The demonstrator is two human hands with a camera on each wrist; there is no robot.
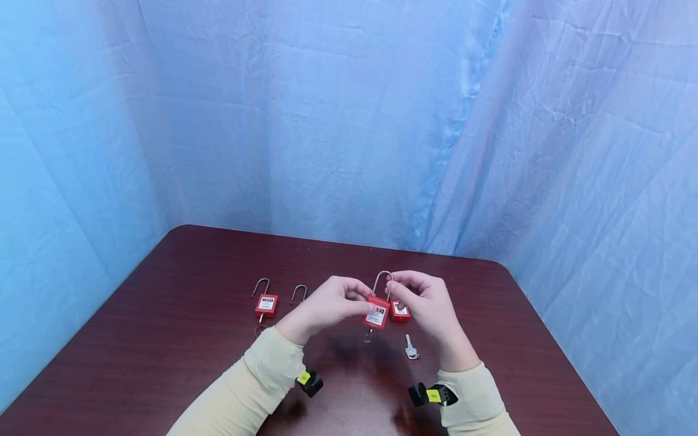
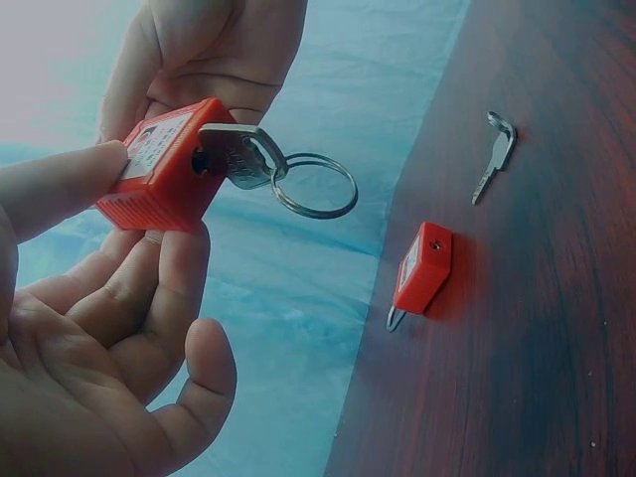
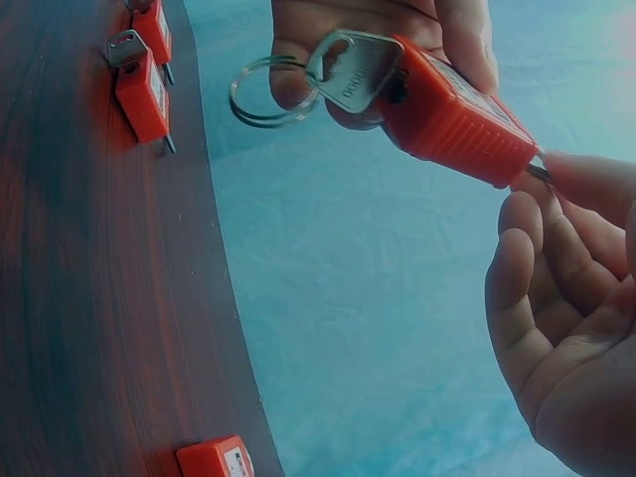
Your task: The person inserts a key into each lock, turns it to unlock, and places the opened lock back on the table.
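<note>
- The left hand (image 1: 327,303) pinches the body of a red padlock (image 1: 377,312), lifted just above the tabletop (image 1: 191,339) between both hands; its grip is clenched on the sides.
- The right hand (image 1: 422,303) grips the shackle (image 1: 382,278) at the top.
- A key (image 2: 234,154) sits in the bottom keyhole, its ring (image 2: 316,186) hanging free.
- I judge the step is working the shackle: hold the body steady, pull straight along the legs, not sideways.
- Keep fingers clear of the key.
- A loose key (image 1: 411,348) lies near the right wrist.
- A second padlock (image 1: 400,310) lies just behind.
- A third padlock (image 1: 265,304) rests farther left.
</note>
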